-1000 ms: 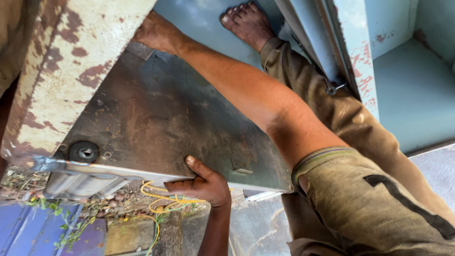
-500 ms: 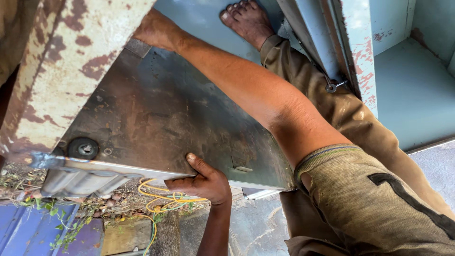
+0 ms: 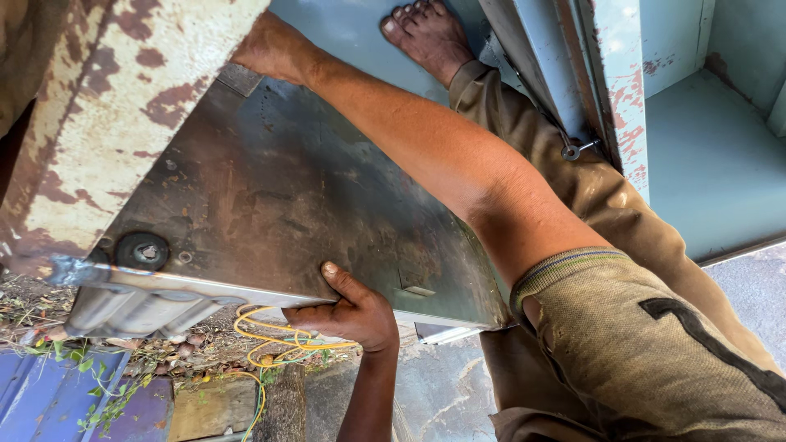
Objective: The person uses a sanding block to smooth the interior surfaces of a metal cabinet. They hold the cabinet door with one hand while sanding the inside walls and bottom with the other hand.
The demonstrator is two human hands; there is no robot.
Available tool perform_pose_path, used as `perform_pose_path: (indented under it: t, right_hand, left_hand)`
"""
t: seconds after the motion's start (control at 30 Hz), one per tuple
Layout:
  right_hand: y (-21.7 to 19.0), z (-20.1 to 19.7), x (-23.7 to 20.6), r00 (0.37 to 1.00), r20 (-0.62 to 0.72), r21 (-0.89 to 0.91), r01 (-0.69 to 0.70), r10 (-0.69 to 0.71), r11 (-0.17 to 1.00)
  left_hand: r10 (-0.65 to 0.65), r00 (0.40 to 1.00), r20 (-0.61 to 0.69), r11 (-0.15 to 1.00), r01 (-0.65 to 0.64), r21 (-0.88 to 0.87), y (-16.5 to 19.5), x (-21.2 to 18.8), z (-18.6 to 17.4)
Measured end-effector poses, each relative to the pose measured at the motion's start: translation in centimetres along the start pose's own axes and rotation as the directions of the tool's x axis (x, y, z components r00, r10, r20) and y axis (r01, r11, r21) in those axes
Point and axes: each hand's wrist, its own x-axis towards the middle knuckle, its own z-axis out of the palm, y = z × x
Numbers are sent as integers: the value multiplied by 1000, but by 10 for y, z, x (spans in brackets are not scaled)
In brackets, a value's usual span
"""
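A large grey, stained metal panel point(image 3: 270, 196) lies tilted in front of me. My left hand point(image 3: 348, 311) grips its near lower edge, thumb on top and fingers underneath. My right arm reaches across the panel to its far upper corner. There my right hand point(image 3: 270, 51) rests against the edge, its fingers hidden behind a rusty white beam point(image 3: 106, 123). A round black bolt head point(image 3: 143, 250) sits at the panel's lower left corner. My bare foot point(image 3: 426, 33) stands on a pale blue surface beyond the panel.
Yellow wires point(image 3: 270, 344) hang loose below the panel's edge, above dirt and weeds point(image 3: 106, 385). A pale blue metal frame with chipped paint point(image 3: 610, 98) and an eye bolt point(image 3: 573, 150) stands to the right. Purple-blue sheet point(image 3: 49, 401) lies at the lower left.
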Motion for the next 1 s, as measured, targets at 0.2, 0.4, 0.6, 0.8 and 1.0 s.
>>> perform_pose_path:
  t: [0.2,0.4,0.6,0.8,1.0]
  right_hand:
    - [-2,-2,-5,997,32,106,60,-64,992]
    - [-8,-3,-9,999,-30,-141,-39,35,989]
    - [-21,-4,-22,996,-26,72,84,-82,994]
    - [-35,-8,-100,992,-115,-151,-72,55,986]
    - [-55,8,-188,975,-25,63,-218,220,974]
  left_hand:
    - [20,1000,-3,1000,-20,-18,3,0,-2]
    - [16,1000,-18,999,-17,-37,5,2,-2]
    - [167,985,-43,985,-165,52,11,3,-8]
    - [72,995,-64,995,-76,-59,11,3,-10]
    - [-41,996,-80,999,43,27,3,-2,-8]
